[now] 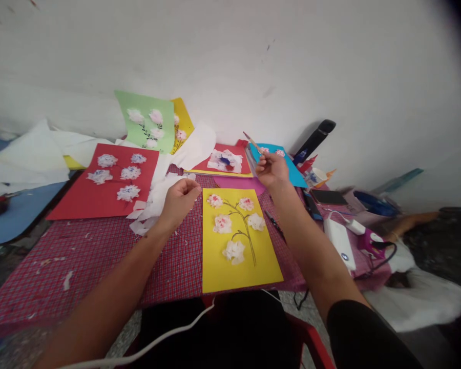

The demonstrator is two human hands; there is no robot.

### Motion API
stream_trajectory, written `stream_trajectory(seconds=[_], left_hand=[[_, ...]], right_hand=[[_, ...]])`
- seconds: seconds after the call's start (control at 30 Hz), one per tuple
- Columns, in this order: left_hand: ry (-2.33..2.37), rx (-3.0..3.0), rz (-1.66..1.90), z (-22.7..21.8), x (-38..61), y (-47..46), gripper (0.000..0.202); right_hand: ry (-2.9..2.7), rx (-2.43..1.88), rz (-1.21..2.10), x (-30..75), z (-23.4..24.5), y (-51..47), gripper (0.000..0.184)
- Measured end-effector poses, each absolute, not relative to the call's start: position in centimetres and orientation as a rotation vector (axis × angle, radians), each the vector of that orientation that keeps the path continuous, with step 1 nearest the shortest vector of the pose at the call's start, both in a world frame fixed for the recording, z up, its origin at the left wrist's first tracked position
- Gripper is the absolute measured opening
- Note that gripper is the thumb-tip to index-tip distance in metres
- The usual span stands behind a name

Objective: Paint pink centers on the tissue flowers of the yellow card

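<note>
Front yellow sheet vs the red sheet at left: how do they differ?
Dabs: some flowers on the yellow sheet are dabbed pink-red; those on the red sheet are dabbed blue.
Stem: the yellow sheet's branching stem is dark and clear; the red sheet's shows only faintly.
Shared: each carries five ruffled, whitish flowers.

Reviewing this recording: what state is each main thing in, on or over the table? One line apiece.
Left hand: thumb and fingers together; nothing visibly held.
Right hand: raised, gripping the paintbrush.
Paintbrush: tilted, dark end up.
Front yellow sheet: flat; lowest flower white, upper-left flower dabbed red.
Left red sheet: flowers dabbed blue.
Green sheet: propped up.
White paper: smeared blue and red.
Black cylinder: leaning.
</note>
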State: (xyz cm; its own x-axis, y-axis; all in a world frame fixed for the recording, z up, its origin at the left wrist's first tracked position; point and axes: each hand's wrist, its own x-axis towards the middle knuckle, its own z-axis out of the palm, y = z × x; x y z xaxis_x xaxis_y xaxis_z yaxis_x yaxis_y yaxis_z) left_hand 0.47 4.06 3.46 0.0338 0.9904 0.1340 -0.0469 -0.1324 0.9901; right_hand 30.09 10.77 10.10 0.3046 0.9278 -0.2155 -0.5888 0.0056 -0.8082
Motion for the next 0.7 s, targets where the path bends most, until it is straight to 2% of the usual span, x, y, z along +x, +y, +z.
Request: stream_trajectory(seconds=[0.13, 0.23, 0.47, 0.7], left_hand=[[1.088, 1.311, 1.310, 3.3, 0.5, 4.2, 0.013], [1.092, 1.305, 1.315, 3.3, 0.6, 4.2, 0.014], [1.087, 1.329, 1.282, 2.9, 0.9, 4.1, 0.012], [1.110, 1.329, 1.275, 2.6, 1.2, 4.3, 0.013]], right_hand=[[-0.664, -1.041, 1.140, 32.0, 12.5, 6.1, 0.017], [-0.754, -1.116, 1.100, 33.4, 12.2, 0.4, 0.021], [-0.745, -1.302, 0.992, 34.8, 5.5, -11.4, 0.026], [-0.927, -1.562, 0.607, 33.5, 1.3, -15.6, 0.022]])
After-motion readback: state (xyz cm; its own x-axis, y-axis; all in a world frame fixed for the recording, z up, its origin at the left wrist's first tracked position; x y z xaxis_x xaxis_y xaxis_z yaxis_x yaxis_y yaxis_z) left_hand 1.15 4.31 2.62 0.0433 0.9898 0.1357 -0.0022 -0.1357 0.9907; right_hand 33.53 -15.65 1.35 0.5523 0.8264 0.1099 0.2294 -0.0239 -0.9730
